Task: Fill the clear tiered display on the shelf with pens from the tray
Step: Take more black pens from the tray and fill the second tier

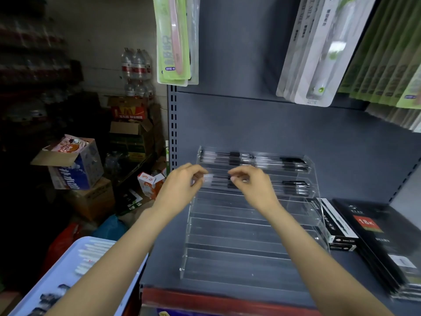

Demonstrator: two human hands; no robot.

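Both hands are up at the second tier of the clear tiered display (248, 226). Left hand (182, 185) and right hand (252, 185) pinch opposite ends of a pen (218, 179), held level just over that tier; the pen is motion-blurred, with a clear barrel and black grip. Top tier, just above the hands, is full of black-and-clear pens (255, 159). Right of the right hand, second tier holds a few more pens (293, 187). Tiers below the hands are bare. The display is transparent acrylic, stepped, with thin lips, and sits on a dark grey metal shelf (164, 267). The tray (57, 270) is light blue plastic, down beside the left forearm, with white and dark pens in it. Near the right forearm: a black pen box (337, 224), text too small to read, and black notebooks (382, 240) with a red label reading "18K".
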